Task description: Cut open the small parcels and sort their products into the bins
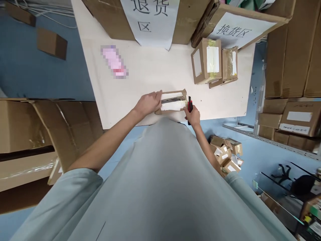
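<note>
A small cardboard box (173, 100) with white labels lies near the front edge of a pale wooden table (150, 70). My left hand (148, 103) rests on the box's left end, fingers curled over it and pressing it down. My right hand (192, 115) is closed round a red and black utility knife (190, 104), whose tip sits at the box's right end.
Two taped parcels (207, 60) (229, 64) stand at the table's back right, in front of big cartons bearing paper signs (150, 20). A pink object (114, 62) lies back left. Small boxes (227, 154) are piled on the blue floor at right; large cartons (37, 134) stand left.
</note>
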### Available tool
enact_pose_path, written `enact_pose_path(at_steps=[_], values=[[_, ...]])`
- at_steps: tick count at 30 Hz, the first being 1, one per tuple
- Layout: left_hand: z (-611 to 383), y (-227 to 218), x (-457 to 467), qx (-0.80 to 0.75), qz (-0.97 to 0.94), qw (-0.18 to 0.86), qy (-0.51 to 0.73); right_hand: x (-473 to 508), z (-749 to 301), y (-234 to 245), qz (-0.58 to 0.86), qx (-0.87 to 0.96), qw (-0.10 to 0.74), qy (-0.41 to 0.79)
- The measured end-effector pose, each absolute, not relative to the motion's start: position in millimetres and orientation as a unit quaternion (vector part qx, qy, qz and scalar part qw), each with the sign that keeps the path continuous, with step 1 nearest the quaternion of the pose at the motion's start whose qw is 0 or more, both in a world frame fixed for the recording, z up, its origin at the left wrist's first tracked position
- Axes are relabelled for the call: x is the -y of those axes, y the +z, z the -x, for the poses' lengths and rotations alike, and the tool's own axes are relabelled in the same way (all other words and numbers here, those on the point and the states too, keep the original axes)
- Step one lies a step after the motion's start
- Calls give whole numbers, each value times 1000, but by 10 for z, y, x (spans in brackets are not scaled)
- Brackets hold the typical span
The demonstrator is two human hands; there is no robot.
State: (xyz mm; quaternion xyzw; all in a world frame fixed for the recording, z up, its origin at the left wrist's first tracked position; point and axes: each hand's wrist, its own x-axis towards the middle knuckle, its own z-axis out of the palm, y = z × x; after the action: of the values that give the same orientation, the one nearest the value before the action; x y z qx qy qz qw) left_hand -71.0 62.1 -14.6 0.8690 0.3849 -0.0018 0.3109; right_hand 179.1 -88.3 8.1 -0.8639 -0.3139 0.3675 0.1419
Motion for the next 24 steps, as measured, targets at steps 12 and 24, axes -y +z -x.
enact_pose_path(at_steps=[12,24], values=[[767,-239,-688,-544,-773,289,151,953,-2272,-353,811,299,214,455],[644,-178,96,-477,-841,253,27,891,-2848,-916,820,482,128,281]])
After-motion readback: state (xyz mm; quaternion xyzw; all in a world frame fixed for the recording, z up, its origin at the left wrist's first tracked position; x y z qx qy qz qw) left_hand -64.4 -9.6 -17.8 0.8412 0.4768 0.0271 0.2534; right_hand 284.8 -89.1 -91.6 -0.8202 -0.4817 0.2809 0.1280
